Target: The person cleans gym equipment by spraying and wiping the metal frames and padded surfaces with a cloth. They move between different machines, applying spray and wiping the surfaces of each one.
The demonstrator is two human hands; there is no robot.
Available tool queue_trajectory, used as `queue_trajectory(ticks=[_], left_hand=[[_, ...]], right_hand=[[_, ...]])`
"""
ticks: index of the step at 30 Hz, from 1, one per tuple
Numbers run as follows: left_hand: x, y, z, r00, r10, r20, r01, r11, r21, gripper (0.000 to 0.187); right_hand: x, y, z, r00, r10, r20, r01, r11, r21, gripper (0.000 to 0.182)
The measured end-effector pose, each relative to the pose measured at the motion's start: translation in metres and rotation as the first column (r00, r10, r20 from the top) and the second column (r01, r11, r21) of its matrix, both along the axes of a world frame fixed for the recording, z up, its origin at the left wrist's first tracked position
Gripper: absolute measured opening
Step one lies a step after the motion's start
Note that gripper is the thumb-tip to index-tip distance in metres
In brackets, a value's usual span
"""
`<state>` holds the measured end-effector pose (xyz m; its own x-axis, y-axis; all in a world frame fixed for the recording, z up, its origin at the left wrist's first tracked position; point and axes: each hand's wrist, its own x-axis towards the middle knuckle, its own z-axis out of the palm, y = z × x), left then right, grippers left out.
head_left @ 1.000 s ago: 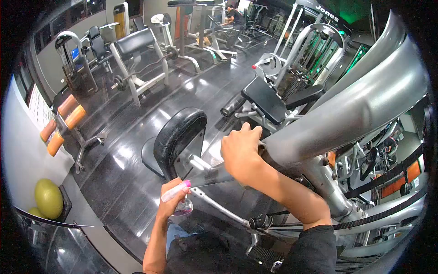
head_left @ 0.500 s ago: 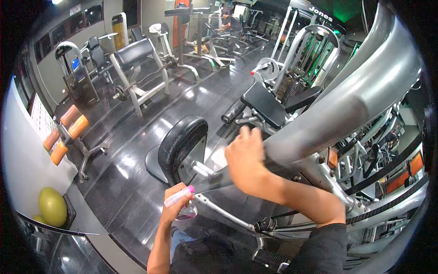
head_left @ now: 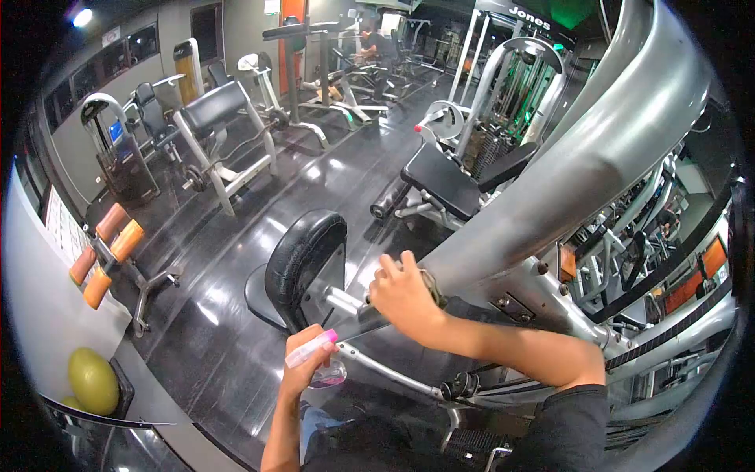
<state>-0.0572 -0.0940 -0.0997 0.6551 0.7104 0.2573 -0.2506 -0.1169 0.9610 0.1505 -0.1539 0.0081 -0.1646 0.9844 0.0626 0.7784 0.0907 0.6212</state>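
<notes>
My left hand (head_left: 305, 360) is closed around a small clear spray bottle (head_left: 327, 376) with a white and pink spray head. Beneath the palm of my right hand (head_left: 405, 297) a dark greenish cloth (head_left: 431, 288) shows at the edge. That hand presses the cloth against the lower end of a thick silver frame tube (head_left: 543, 212) of an exercise machine. The black padded backrest (head_left: 303, 263) of this machine stands just left of my right hand and above my left.
A black bench (head_left: 440, 181) lies beyond the tube. Further left are a preacher curl bench (head_left: 216, 110) with a bar, orange foam rollers (head_left: 126, 240) and a green ball (head_left: 93, 381). A person (head_left: 370, 46) is at the far back.
My right hand has moved down and slightly left along the tube, and the cloth under it now shows. My left hand keeps the spray bottle in about the same place.
</notes>
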Motion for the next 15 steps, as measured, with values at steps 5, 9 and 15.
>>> queue_trajectory(ticks=[5, 9, 15], left_hand=[[-0.006, -0.001, -0.003, 0.999, 0.013, -0.040, -0.017, 0.995, -0.095, 0.028], [-0.006, 0.003, -0.014, 0.999, 0.023, -0.023, -0.025, 0.995, -0.095, 0.028], [0.004, -0.003, 0.016, 0.997, -0.018, -0.070, 0.014, 0.998, -0.059, 0.030]], right_hand=[[-0.019, -0.044, 0.093, 0.991, -0.130, -0.022, 0.129, 0.991, -0.040, 0.016], [-0.014, -0.062, 0.111, 0.989, -0.137, -0.058, 0.146, 0.968, 0.206, 0.016], [0.005, -0.053, 0.041, 0.984, 0.178, 0.028, -0.181, 0.977, 0.116, 0.015]])
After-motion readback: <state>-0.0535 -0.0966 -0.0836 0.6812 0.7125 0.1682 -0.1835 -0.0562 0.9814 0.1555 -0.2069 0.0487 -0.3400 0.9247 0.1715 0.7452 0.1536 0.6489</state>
